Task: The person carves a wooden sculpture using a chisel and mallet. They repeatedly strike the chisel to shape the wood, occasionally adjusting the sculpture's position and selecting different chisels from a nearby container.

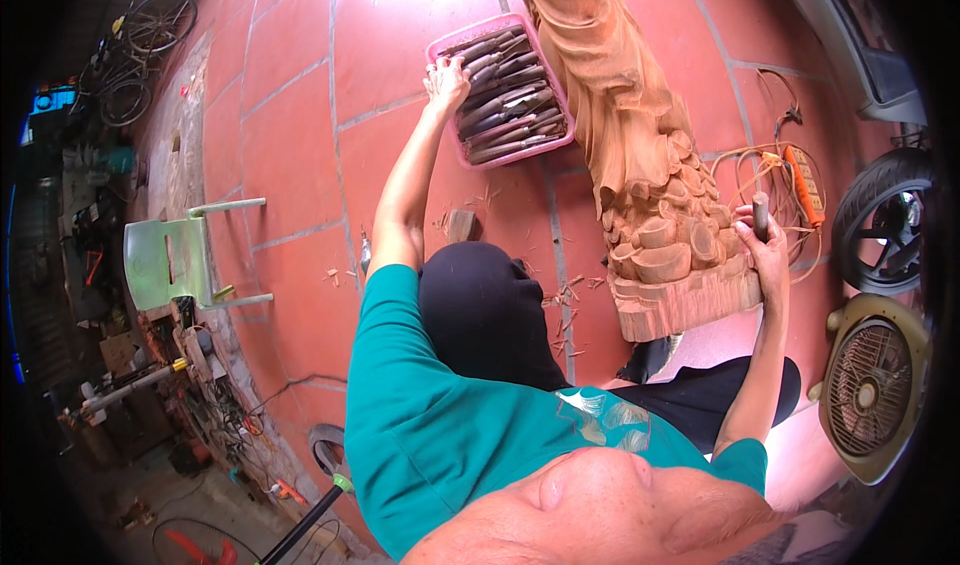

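Note:
A pink plastic basket [571, 130] on the floor ahead holds several dark carving tools [510, 105] laid side by side. My left hand [447, 82] reaches over its left rim, fingers bent closed at the tool ends; what they grip is hidden. To the right lies a large carved wooden sculpture [640, 155], with drapery folds and rounded lumps above a rough base. Beside that base, my right hand [768, 250] is closed round a tool with a round wooden handle [761, 215], its end sticking up. The tool's lower part is hidden.
Wood chips [570, 295] and a small wood block [462, 226] lie on the red tiles. A green chair [170, 260] stands left. At right are an orange power strip [803, 187] with loose cords, a motorbike wheel [885, 220] and a fan [868, 390].

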A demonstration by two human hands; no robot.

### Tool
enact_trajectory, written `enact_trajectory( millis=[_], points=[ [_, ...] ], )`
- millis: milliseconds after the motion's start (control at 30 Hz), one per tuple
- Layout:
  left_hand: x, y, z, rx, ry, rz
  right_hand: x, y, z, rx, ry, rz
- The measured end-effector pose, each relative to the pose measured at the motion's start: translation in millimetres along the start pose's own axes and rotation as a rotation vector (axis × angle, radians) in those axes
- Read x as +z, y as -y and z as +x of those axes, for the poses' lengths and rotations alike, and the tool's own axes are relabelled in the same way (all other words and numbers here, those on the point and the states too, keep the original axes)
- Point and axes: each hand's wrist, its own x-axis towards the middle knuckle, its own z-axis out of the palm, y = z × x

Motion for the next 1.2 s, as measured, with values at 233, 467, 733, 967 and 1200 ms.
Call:
enact_trajectory(
  millis=[233,467,733,967,1200],
  points=[
    [1.3,0.2,42.4,-0.017,0.142,-0.004,1.5,6.0,-0.3,-0.019,0.01,-0.014],
    [5.1,1.6,56.7,-0.025,0.107,0.038,2.2,5.5,-1.4,-0.007,0.007,0.005],
    [8.7,7.7,36.4,0.038,-0.107,-0.099,0.8,-2.0,0.1,-0.051,-0.057,0.044],
    [-41.1,-9.5,-21.5,0.069,-0.046,-0.954,-18.6,10.6,10.1,-0.216,-0.298,0.278],
    [-155.4,-137.7,-122.9,0.289,0.221,-1.191,-12.0,101.0,-14.6,-0.323,-0.181,0.308]
  ],
)
